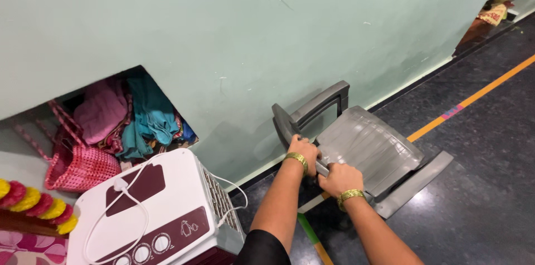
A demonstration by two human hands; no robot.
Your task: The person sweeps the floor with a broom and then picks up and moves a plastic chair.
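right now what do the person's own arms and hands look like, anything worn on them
Both forearms are bare. The left hand and the right hand each have a gold bangle at the wrist. A black sleeve covers the left upper arm. No rings are clear enough to tell.

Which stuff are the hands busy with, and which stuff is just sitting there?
In use:
- grey plastic chair, gripped by left hand and right hand

Just sitting there:
- white air cooler with its cord
- pink woven basket
- heap of clothes in the wall niche
- flower garland

Gold bangles (296,158), black sleeve (262,248)
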